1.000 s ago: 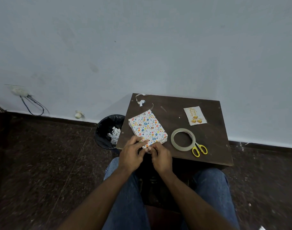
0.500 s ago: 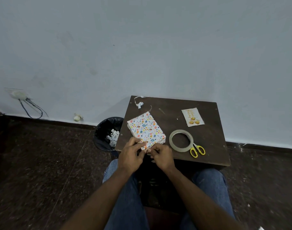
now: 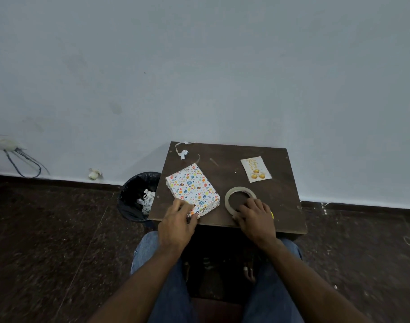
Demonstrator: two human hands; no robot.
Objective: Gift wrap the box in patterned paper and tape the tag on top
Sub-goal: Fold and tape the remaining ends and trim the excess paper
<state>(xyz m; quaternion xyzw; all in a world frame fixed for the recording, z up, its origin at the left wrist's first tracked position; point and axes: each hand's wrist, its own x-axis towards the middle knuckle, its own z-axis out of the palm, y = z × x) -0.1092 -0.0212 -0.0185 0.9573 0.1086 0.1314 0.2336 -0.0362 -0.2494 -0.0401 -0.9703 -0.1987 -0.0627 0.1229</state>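
The box [image 3: 192, 189], wrapped in white paper with coloured egg and heart prints, lies on the left half of the small dark table [image 3: 285, 201]. My left hand [image 3: 177, 221] holds its near end, fingers curled against the folded paper flap. My right hand [image 3: 255, 217] has its fingers on the near rim of the clear tape roll [image 3: 239, 194], to the right of the box. The tag [image 3: 255, 169], a white card with gold balls, lies flat at the table's back right. The yellow scissors [image 3: 272, 214] are almost wholly hidden under my right hand.
Paper scraps [image 3: 182, 153] lie at the table's back left corner. A black bin [image 3: 136, 197] with paper offcuts stands on the floor left of the table. A wall rises right behind the table. My knees in jeans are under its near edge.
My right hand has left the box's near end and moved right onto the tape roll. My left hand stays on the box. The view has shifted a little.
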